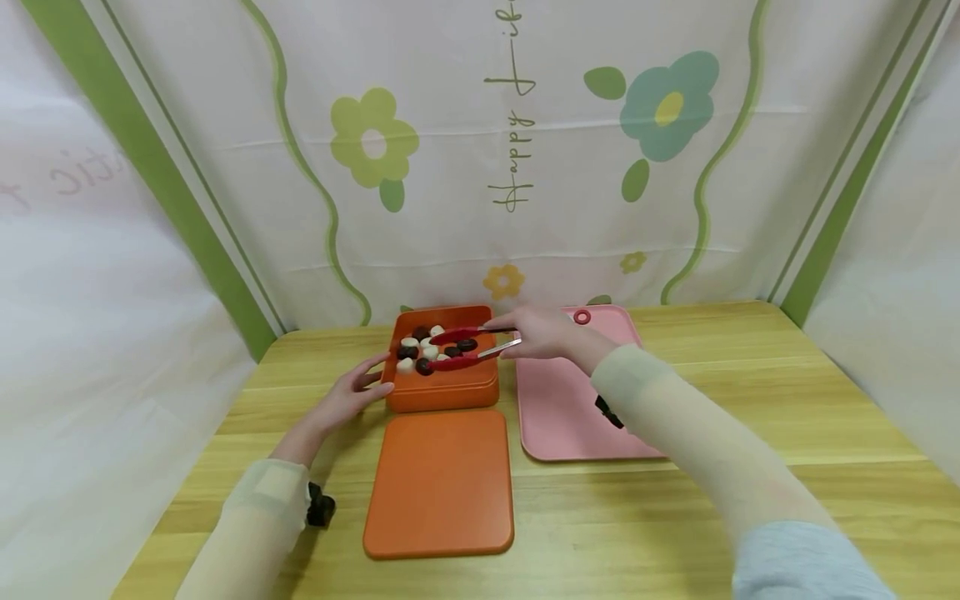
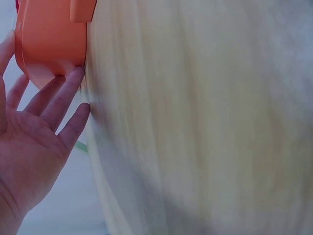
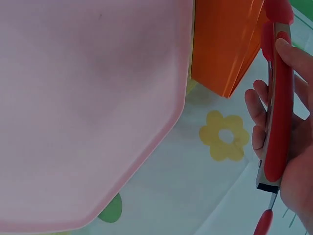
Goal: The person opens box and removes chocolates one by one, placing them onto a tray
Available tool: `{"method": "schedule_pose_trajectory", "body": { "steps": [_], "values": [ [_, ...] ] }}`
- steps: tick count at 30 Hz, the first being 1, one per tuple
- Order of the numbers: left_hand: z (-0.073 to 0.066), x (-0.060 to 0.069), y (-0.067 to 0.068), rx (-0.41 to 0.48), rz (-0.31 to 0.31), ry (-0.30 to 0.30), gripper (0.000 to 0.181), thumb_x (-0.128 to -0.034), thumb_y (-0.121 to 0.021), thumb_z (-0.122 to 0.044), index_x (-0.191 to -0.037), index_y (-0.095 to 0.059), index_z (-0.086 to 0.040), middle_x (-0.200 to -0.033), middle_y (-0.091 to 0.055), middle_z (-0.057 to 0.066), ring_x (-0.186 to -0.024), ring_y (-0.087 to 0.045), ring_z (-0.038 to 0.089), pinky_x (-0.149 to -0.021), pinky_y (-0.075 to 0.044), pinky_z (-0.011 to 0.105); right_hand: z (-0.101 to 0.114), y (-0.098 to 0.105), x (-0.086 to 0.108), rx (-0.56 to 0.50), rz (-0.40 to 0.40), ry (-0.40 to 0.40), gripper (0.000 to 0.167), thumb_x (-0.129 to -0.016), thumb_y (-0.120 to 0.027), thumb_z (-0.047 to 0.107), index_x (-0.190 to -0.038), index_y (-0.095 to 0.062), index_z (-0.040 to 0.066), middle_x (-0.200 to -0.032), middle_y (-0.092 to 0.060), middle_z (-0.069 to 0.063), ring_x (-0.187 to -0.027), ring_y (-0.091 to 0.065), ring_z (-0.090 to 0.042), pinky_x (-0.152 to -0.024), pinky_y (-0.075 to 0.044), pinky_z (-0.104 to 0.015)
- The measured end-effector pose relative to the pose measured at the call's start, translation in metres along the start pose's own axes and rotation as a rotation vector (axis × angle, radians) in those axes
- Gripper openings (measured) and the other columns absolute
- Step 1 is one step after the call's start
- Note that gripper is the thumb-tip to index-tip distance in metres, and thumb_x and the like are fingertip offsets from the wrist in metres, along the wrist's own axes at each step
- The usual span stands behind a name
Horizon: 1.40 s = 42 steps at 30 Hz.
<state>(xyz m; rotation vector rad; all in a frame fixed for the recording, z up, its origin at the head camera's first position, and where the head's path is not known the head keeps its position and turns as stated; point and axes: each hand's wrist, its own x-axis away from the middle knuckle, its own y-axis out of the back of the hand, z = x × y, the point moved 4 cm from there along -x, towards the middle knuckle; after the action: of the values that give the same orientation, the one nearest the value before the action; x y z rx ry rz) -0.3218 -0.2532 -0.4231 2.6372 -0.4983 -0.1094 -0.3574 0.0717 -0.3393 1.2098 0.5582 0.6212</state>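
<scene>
An orange box (image 1: 442,397) holds several small rounded pieces, some dark brown and some white (image 1: 429,352); their kind is unclear. My right hand (image 1: 546,330) grips red-and-metal tongs (image 3: 279,112) from the right of the box. The red tips are spread apart over the pieces inside; whether they touch any, I cannot tell. At the box's left side is my left hand (image 1: 351,398). Its fingers (image 2: 63,98) are extended, with fingertips against the orange wall in the left wrist view.
A flat orange lid (image 1: 438,483) lies on the wooden table (image 1: 600,525) in front of the box. To the right is a pink tray (image 1: 570,417), partly under my right forearm. Printed curtains (image 1: 450,225) stand close behind and at both sides.
</scene>
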Motion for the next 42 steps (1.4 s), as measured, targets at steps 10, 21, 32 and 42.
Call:
{"method": "schedule_pose_trajectory", "body": {
  "steps": [10,21,32,42],
  "values": [
    [0.002,-0.003,0.0,0.001,-0.005,0.001,0.065,-0.099,-0.059,-0.023,-0.153,-0.028,-0.008,-0.156,-0.023,0.023,-0.139,-0.026,0.044,-0.106,-0.03,0.058,0.012,-0.01,-0.017,0.175,0.053,-0.039,0.054,-0.088,-0.071,0.035,-0.139,-0.056,0.028,-0.109,-0.066,-0.002,-0.083,-0.057,-0.017,-0.06,-0.042,-0.028],
    [0.001,-0.003,-0.002,-0.012,0.002,0.018,0.066,-0.0991,-0.059,-0.025,-0.154,-0.027,-0.009,-0.155,-0.025,0.025,-0.139,-0.026,0.044,-0.106,-0.03,0.058,0.027,-0.016,-0.03,0.264,0.102,-0.112,0.051,-0.089,-0.07,0.036,-0.138,-0.058,0.028,-0.109,-0.064,-0.002,-0.095,-0.059,-0.019,-0.085,-0.049,-0.035],
    [0.001,-0.002,-0.001,-0.015,-0.005,0.009,0.065,-0.0992,-0.059,-0.024,-0.154,-0.028,-0.008,-0.154,-0.026,0.025,-0.139,-0.027,0.044,-0.107,-0.029,0.058,0.028,-0.018,-0.031,0.287,0.097,-0.086,0.049,-0.089,-0.071,0.036,-0.135,-0.06,0.028,-0.11,-0.065,-0.001,-0.096,-0.059,-0.019,-0.087,-0.048,-0.036],
    [0.002,-0.001,0.0,-0.026,-0.007,0.016,0.065,-0.0991,-0.059,-0.025,-0.154,-0.028,-0.008,-0.153,-0.027,0.025,-0.139,-0.027,0.044,-0.107,-0.028,0.058,0.029,-0.024,-0.035,0.286,0.089,-0.112,0.049,-0.089,-0.071,0.036,-0.136,-0.059,0.033,-0.118,-0.065,0.002,-0.102,-0.06,-0.017,-0.086,-0.049,-0.033]
  ]
}}
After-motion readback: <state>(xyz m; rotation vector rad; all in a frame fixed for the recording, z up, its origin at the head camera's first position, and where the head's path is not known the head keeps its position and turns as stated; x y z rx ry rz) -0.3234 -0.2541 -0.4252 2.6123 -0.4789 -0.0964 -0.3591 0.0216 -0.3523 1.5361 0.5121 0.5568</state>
